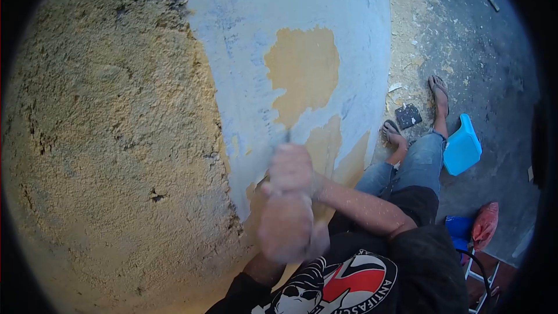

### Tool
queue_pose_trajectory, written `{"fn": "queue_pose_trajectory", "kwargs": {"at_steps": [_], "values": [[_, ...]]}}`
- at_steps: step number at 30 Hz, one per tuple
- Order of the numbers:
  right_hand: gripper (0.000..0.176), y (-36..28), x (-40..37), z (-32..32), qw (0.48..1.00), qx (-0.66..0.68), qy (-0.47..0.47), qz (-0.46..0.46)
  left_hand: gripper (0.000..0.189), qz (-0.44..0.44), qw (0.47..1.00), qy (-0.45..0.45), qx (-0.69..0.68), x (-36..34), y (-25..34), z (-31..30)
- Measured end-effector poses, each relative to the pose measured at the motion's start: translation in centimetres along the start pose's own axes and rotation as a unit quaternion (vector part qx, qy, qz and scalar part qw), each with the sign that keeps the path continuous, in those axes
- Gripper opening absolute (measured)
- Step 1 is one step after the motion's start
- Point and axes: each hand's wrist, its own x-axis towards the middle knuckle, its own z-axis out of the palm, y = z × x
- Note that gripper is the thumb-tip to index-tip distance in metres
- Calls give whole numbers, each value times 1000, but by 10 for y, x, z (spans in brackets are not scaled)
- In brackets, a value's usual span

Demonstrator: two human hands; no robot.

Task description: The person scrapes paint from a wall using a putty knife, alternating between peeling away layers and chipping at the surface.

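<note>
A textured plaster wall (116, 139) fills the left side, beside a smooth pale layer (244, 81) with bare ochre patches (305, 70). My right hand (290, 168) is closed, blurred by motion, over the lower part of the pale layer. A thin dark tip (288, 135) shows just above its knuckles; the rest of that object is hidden. Closer to the camera and right below it, my left hand (285, 229) is also closed and blurred. Whatever it grips is hidden. The two hands touch or overlap in view.
Pale flakes (430, 17) litter the grey floor (500, 52). By my sandalled feet lies a dark square piece (408, 116). A light blue plastic stool (463, 146) stands right of my legs. At lower right are a red bag (485, 225), a blue item (458, 227) and a white metal frame (479, 279).
</note>
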Motion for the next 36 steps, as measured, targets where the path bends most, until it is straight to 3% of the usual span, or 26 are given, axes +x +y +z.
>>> {"fn": "queue_pose_trajectory", "kwargs": {"at_steps": [3,4,5,7,9,11,14,16,20,22,26,29,31,33,34,36], "values": [[32,0,1,0,999,24,16,-14,18,-143,936,-222,232,-15,20,-6],[31,0,0,0,999,35,18,-32,18,-56,994,-90,26,-12,4,-4],[31,-2,-1,0,999,40,18,-27,18,76,984,-4,-161,-1,-11,-3],[30,4,2,-8,999,2,-36,18,20,33,984,4,-174,3,-1,-13],[31,-11,17,-11,998,43,-41,1,23,-16,981,0,-193,4,3,-15],[32,-7,19,-12,995,86,-52,-22,25,3,979,16,-204,9,-2,-9],[35,6,9,-8,999,11,-44,12,27,27,976,43,-213,12,-5,-4],[38,-7,21,-7,998,56,1,-15,24,43,977,28,-209,16,-9,1],[37,15,14,-13,999,21,-41,-12,14,84,983,-16,-165,18,-8,1],[36,10,17,-13,1000,14,-22,11,15,69,982,-13,-177,19,-7,-5],[33,4,12,-12,999,36,-10,-37,17,66,987,23,-143,30,-11,6],[31,25,14,-22,998,-59,-8,14,19,55,989,15,-135,29,-11,4],[31,-4,29,-24,996,83,-38,-13,20,-1,996,-39,-81,21,0,-9],[31,20,8,-19,999,31,-31,1,21,30,999,-27,-31,29,2,-3],[31,29,2,-17,999,-23,-24,10,20,31,997,-5,-69,31,-2,0],[32,17,12,-16,1000,8,-10,7,19,34,981,51,-184,33,-9,6]]}}
